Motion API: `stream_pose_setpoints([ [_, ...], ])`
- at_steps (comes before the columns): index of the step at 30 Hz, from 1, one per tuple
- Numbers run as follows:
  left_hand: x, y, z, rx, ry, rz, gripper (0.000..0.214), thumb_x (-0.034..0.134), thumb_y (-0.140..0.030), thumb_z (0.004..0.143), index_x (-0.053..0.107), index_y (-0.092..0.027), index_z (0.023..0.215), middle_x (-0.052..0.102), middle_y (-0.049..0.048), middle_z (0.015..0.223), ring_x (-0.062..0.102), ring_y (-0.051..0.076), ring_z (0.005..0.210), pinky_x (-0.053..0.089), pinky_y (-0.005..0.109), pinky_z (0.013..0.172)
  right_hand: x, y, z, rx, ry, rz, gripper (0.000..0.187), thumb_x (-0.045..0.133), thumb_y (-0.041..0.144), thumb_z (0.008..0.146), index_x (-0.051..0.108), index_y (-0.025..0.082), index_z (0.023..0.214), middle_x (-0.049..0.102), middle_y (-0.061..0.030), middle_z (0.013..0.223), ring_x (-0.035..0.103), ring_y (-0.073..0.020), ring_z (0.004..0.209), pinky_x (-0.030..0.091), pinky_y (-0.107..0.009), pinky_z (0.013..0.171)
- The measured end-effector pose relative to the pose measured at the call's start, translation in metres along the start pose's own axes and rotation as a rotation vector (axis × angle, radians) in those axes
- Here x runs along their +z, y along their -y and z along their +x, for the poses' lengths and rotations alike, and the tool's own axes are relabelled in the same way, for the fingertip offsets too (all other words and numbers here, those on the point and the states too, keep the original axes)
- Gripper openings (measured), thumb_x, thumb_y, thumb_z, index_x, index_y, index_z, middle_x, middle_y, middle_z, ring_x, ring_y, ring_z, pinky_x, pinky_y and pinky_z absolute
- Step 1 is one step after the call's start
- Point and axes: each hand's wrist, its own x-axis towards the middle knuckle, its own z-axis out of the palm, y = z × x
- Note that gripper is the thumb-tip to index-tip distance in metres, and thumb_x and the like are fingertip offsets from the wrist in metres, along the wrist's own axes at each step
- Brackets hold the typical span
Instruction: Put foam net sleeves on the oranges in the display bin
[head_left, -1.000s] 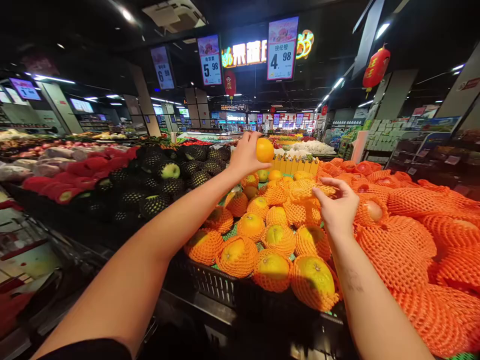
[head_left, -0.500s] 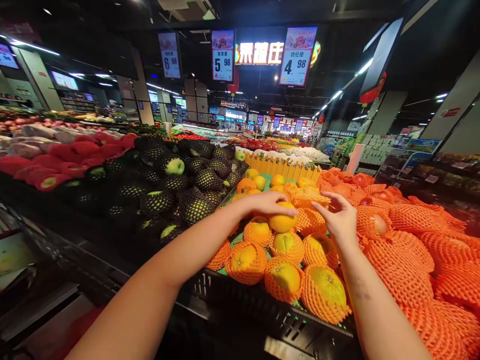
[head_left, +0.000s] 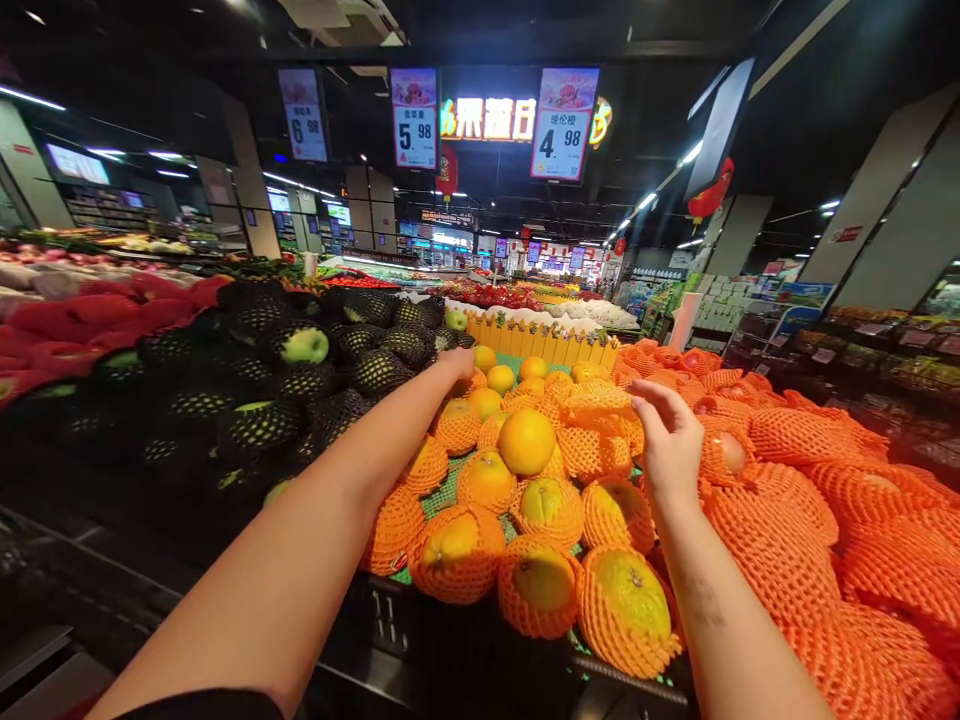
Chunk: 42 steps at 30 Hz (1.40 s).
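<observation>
Bare orange [head_left: 527, 442] rests on netted oranges [head_left: 487, 484]. From it, our left hand [head_left: 459, 366] lies beyond and leftward, fingers mostly hidden; we cannot tell its grip. Our right hand [head_left: 671, 430], rightward of it, pinches a foam net [head_left: 598, 402].

Three price signs hang in a row. The left sign [head_left: 303, 115] shows the number 6.98; its name line is too small for reading. The middle sign [head_left: 415, 118] says 青苹果 and 5.98. The right sign [head_left: 565, 124] says 晚伦橙 and 4.98. On the lighted shop sign [head_left: 495, 118] behind, 果蔬 can be read; the following character is partly covered. The writing on the red lantern [head_left: 447, 172] is unclear.
</observation>
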Motion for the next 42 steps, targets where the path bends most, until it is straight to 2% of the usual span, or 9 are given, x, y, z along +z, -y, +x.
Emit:
stream_pose_setpoints([
  [5,-0.020,-0.023,0.004,-0.132,-0.147,0.021,0.024,0.056,-0.027,0.094,0.066,-0.009,0.107,0.068,0.0208,0.112,0.062,0.033,0.106,0.048,0.048,0.091,0.001,0.002,-0.001,-0.064,0.017,0.023,0.034,0.059,0.020,0.068,0.068,0.016,0.101,0.073,-0.0104,0.107,0.068,-0.0232,0.103,0.051,-0.044,0.098],
  [9,-0.065,-0.068,-0.010,-0.115,-0.317,-0.447,0.020,0.051,-0.025,0.096,0.065,-0.012,0.101,0.070,0.0134,0.110,0.064,0.022,0.101,0.050,0.034,0.088,0.000,0.001,0.001,-0.032,0.060,0.077,0.041,0.064,0.020,0.062,0.066,0.018,0.103,0.072,-0.0101,0.108,0.067,-0.0245,0.108,0.052,-0.043,0.097],
  [13,-0.083,-0.124,-0.072,0.214,-0.041,-0.934,0.014,0.058,-0.022,0.092,0.064,-0.012,0.100,0.069,0.0125,0.112,0.064,0.020,0.101,0.051,0.033,0.088,-0.003,0.007,0.003,0.106,0.180,0.248,0.046,0.076,0.026,0.057,0.065,0.022,0.102,0.072,-0.0065,0.101,0.068,-0.0242,0.104,0.055,-0.041,0.090],
  [17,-0.064,-0.149,-0.135,0.423,0.034,-1.069,0.025,0.062,-0.026,0.091,0.062,-0.017,0.115,0.062,0.0119,0.129,0.059,0.020,0.114,0.045,0.036,0.101,-0.001,0.010,-0.003,0.245,0.416,0.367,0.062,0.081,0.030,0.058,0.063,0.027,0.117,0.070,-0.0060,0.114,0.067,-0.0183,0.085,0.058,-0.034,0.073],
  [24,-0.051,-0.121,-0.146,0.453,0.146,-1.182,0.028,0.073,-0.038,0.078,0.056,-0.016,0.077,0.055,0.0002,0.078,0.051,0.012,0.073,0.041,0.028,0.072,0.006,-0.001,-0.007,0.302,0.373,0.396,0.064,0.088,0.026,0.053,0.067,0.027,0.113,0.069,-0.0031,0.113,0.066,-0.0158,0.093,0.056,-0.026,0.073],
  [31,-0.059,-0.100,-0.138,0.350,0.144,-1.330,0.034,0.063,-0.043,0.079,0.043,-0.018,0.068,0.039,-0.0035,0.069,0.038,0.009,0.063,0.033,0.026,0.063,-0.001,0.010,-0.005,0.416,0.517,0.204,0.047,0.079,0.026,0.054,0.072,0.020,0.100,0.069,-0.0001,0.078,0.057,-0.0107,0.059,0.050,-0.024,0.058],
  [36,-0.070,-0.096,-0.147,0.417,0.303,-1.382,0.036,0.071,-0.041,0.075,0.043,-0.019,0.070,0.042,-0.0034,0.069,0.038,0.009,0.061,0.032,0.025,0.060,0.004,0.020,-0.016,0.552,0.660,0.277,0.023,0.063,0.030,0.054,0.066,0.020,0.075,0.064,-0.0010,0.069,0.053,-0.0149,0.058,0.050,-0.030,0.058],
  [39,-0.074,-0.091,-0.152,0.557,0.388,-1.474,0.039,0.079,-0.039,0.067,0.046,-0.018,0.070,0.045,-0.0024,0.069,0.043,0.010,0.064,0.037,0.026,0.063,0.004,0.028,-0.020,0.567,0.654,0.337,0.016,0.058,0.035,0.057,0.058,0.022,0.068,0.059,-0.0028,0.066,0.054,-0.0190,0.061,0.053,-0.037,0.064],
  [42,-0.075,-0.087,-0.157,0.585,0.296,-1.605,0.045,0.081,-0.045,0.056,0.047,-0.019,0.069,0.048,-0.0008,0.070,0.052,0.014,0.072,0.045,0.032,0.073,0.003,0.032,-0.022,0.427,0.522,0.249,0.022,0.056,0.044,0.064,0.058,0.023,0.071,0.061,-0.0055,0.070,0.060,-0.0247,0.071,0.055,-0.046,0.075],
])
